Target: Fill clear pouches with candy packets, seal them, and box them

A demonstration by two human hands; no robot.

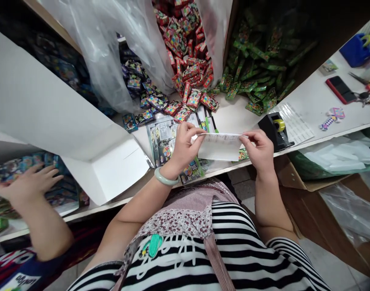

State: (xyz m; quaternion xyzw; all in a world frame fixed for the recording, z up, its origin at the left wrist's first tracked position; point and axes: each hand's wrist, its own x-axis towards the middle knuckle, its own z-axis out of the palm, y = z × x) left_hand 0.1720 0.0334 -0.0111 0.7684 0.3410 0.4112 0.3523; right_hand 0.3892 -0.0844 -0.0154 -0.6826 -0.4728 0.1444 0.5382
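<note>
"How are the fingers set?"

"The left hand [184,148] pinches the white paper [219,150] near its upper left corner, thumb against forefinger. The right hand [260,150] has the upper right corner nipped the same way, its other fingers curled in."

"So where does the paper sit?"

"Stretched between the two hands, in front of the body, by the near edge of the white table [230,115]. Its lower edge hangs free."

"And the arms?"

"Both elbows are bent. The left forearm slants inward, a pale green bangle [166,178] at the wrist; the right one rises more steeply, leaning slightly in."

"What lies around them?"

"Printed packets [162,139] under and beside the left hand, a black tape dispenser [274,131] just beside the right. Beyond are small red boxes [191,72], with green boxes [254,87] to their right."

"Anyone else?"

"Far left, a co-worker's hand [36,182] is spread over blue packs [64,184]."
</note>
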